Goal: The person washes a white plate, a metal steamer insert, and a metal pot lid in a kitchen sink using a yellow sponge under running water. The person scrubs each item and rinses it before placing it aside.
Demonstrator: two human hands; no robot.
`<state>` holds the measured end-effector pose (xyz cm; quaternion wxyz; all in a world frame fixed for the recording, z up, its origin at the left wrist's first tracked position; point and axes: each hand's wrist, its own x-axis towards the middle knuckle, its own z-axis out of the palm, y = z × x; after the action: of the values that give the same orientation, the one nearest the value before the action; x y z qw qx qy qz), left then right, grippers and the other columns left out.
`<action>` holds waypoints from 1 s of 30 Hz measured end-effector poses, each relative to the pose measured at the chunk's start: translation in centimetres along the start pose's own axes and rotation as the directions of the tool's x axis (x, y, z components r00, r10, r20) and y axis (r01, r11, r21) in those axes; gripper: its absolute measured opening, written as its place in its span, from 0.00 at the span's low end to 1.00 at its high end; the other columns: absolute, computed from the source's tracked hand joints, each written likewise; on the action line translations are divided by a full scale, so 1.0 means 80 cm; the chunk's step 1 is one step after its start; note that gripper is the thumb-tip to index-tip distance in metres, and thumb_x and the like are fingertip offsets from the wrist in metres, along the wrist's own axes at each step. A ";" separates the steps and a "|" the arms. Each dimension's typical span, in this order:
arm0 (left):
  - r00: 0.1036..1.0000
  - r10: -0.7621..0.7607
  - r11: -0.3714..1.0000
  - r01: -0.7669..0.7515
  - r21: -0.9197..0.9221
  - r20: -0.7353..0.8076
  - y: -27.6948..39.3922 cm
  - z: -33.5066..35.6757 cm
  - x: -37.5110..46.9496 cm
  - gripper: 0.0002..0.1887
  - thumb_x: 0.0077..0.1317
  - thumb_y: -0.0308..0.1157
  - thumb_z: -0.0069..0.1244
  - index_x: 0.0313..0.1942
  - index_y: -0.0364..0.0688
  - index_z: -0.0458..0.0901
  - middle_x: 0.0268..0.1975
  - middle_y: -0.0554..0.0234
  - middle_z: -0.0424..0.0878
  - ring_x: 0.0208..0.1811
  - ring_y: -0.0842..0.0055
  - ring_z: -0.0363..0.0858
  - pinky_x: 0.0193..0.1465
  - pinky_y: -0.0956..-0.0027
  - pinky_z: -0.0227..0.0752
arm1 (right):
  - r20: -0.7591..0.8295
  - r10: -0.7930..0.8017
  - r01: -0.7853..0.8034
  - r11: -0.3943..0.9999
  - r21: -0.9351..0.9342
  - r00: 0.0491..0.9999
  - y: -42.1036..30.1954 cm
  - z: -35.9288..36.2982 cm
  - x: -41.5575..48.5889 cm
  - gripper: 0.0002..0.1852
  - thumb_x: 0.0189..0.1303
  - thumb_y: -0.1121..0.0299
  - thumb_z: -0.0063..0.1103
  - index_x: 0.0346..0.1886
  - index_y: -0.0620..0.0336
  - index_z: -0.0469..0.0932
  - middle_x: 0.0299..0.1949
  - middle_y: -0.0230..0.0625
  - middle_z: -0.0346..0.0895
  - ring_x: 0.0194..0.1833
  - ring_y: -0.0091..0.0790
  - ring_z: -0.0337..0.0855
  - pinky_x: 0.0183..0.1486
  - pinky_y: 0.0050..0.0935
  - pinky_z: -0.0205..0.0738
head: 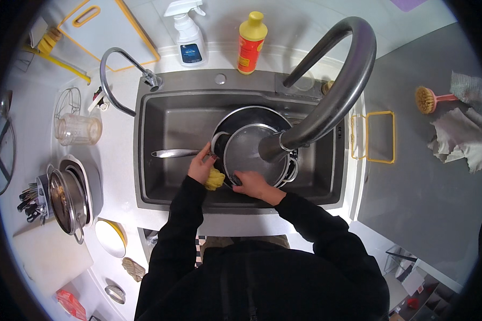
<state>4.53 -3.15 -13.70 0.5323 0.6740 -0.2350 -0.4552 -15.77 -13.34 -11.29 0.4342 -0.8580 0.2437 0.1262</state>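
A grey round pot (249,150) sits on top of a larger dark pan (237,120) in the sink. My right hand (254,185) grips the near-left edge of the grey pot, where a small dark part shows at my fingertips. By the pot's left side, my left hand (201,165) reaches toward the pan edge with a crumpled yellow cloth (215,179) under its palm; my lower fingers are hidden. A metal handle (174,153) extends left from behind that hand. The tap spout (275,148) covers part of the pot.
The dark sink (176,120) encloses the pots. A thick tap (359,76) arches over its right side, a thin chrome tap (104,76) over its left corner. Behind stand a spray bottle (189,42) and a yellow-capped bottle (251,44). A glass-lidded pot (64,200) stands left.
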 end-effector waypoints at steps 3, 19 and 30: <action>0.966 0.217 0.966 -0.192 0.173 -0.140 0.005 0.017 -0.024 0.27 0.67 0.28 0.53 0.67 0.37 0.69 0.55 0.55 0.81 0.59 0.69 0.77 0.63 0.70 0.68 | -0.073 0.151 -0.137 0.975 0.174 0.986 -0.025 -0.003 0.028 0.25 0.55 0.53 0.66 0.49 0.63 0.77 0.44 0.56 0.81 0.47 0.59 0.81 0.48 0.50 0.74; 0.957 -0.271 0.792 0.283 0.540 -0.105 -0.036 0.060 -0.097 0.31 0.61 0.59 0.56 0.51 0.39 0.81 0.42 0.50 0.86 0.45 0.58 0.85 0.47 0.61 0.76 | -0.354 0.790 0.271 0.245 0.931 0.501 -0.060 -0.021 0.159 0.27 0.59 0.64 0.66 0.59 0.63 0.68 0.45 0.37 0.77 0.40 0.32 0.79 0.39 0.33 0.77; 0.965 -0.258 0.838 0.243 0.489 -0.039 0.013 0.058 -0.060 0.18 0.61 0.41 0.63 0.34 0.32 0.80 0.27 0.62 0.81 0.29 0.80 0.76 0.34 0.70 0.71 | 0.057 0.175 -0.135 0.473 0.871 0.983 0.006 0.012 0.073 0.31 0.69 0.47 0.54 0.65 0.60 0.72 0.56 0.42 0.78 0.59 0.35 0.73 0.61 0.32 0.65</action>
<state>-1.57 -2.00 -11.09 0.2767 0.8049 -0.2600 -0.4560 -11.06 -14.60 -14.66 0.7900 -0.4971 0.3589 0.0072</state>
